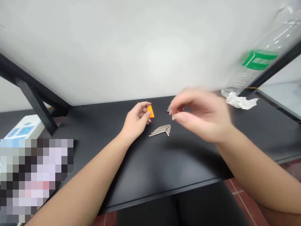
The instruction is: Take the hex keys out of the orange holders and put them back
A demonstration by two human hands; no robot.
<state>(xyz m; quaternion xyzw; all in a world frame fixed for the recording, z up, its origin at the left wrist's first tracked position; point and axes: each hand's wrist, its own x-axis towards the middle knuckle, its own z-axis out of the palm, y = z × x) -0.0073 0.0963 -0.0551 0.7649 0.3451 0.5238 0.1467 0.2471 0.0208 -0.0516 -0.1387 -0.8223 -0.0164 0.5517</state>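
My left hand [138, 119] is closed on a small orange plastic piece, seemingly a hex key holder [151, 111], pinched between thumb and fingers just above the table. To the right, my right hand [199, 114] is raised and blurred, its thumb and fingers curled toward each other in a pinch. A speck of orange shows between those fingers, too small to name. Between and below the hands, several silver hex keys [162, 129] lie side by side on the black table [150, 169]. More small metal ends [168, 110] peek out beside my right fingertips, mostly hidden.
A clear plastic bottle [260, 59] with a green label stands at the back right, a crumpled white tissue [242, 102] by its base. Black frame bars [35, 97] rise at the left. A white box [24, 127] sits beyond them, near a pixelated area.
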